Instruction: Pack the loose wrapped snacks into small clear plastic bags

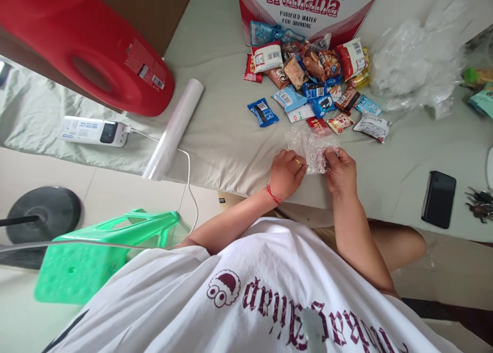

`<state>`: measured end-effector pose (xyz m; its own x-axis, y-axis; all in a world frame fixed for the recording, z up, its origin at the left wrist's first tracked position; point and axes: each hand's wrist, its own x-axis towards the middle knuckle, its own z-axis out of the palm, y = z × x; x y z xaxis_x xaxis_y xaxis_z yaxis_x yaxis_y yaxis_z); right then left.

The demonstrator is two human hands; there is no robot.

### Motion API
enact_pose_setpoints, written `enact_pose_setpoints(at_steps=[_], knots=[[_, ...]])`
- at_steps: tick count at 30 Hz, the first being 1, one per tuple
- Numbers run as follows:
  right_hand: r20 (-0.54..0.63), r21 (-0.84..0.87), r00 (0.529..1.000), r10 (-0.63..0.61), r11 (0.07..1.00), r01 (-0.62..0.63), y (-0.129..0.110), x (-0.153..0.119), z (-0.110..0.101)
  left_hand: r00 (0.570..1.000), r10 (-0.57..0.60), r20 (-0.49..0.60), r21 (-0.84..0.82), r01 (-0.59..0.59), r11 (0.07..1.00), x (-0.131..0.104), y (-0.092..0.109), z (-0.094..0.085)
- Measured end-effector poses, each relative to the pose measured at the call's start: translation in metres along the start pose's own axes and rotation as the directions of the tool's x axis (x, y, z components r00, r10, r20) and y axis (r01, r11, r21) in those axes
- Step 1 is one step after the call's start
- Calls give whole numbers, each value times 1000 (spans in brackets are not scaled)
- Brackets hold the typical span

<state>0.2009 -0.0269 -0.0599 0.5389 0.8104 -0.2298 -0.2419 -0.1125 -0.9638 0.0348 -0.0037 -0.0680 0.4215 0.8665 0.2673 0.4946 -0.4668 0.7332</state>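
A small sheet of crinkled clear plastic film (pixel 308 145) lies between my hands at the near edge of the cloth-covered surface. My left hand (pixel 285 174), with a ring and a red string bracelet, has its fingers curled on the film's left edge. On the other side, my right hand (pixel 341 169) pinches the film between thumb and fingers; something reddish shows through the plastic there. Just beyond the film are a red snack packet (pixel 319 126) and a cream-and-red packet (pixel 340 122). Behind them is a heap of small wrapped snacks (pixel 311 68).
A Wahaha carton (pixel 308 6) stands behind the snacks, with crumpled clear plastic (pixel 418 65) to its right. Leftward are a film roll (pixel 175 129), a red jug (pixel 115 50) and a cabled power bank (pixel 94 131). A phone (pixel 439 199) and keys (pixel 481 204) lie right; a green stool (pixel 77 271) stands below.
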Motion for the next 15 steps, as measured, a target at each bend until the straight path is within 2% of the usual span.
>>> enact_pose_setpoints(at_steps=[3,5,10,15], knots=[[-38,-76,999,-36,997,33,-1,-1,-5,997,-65,-41,-88,61,994,0,-5,-5],[-54,-48,998,-37,998,34,-2,-3,-5,995,-78,-70,-83,72,994,0,-4,-8],[-16,38,1000,-19,999,19,-3,-10,4,999,-26,25,-26,27,999,1,6,-1],[-54,-58,998,12,998,-16,0,-10,-1,986,-168,17,-256,167,952,7,-8,-1]])
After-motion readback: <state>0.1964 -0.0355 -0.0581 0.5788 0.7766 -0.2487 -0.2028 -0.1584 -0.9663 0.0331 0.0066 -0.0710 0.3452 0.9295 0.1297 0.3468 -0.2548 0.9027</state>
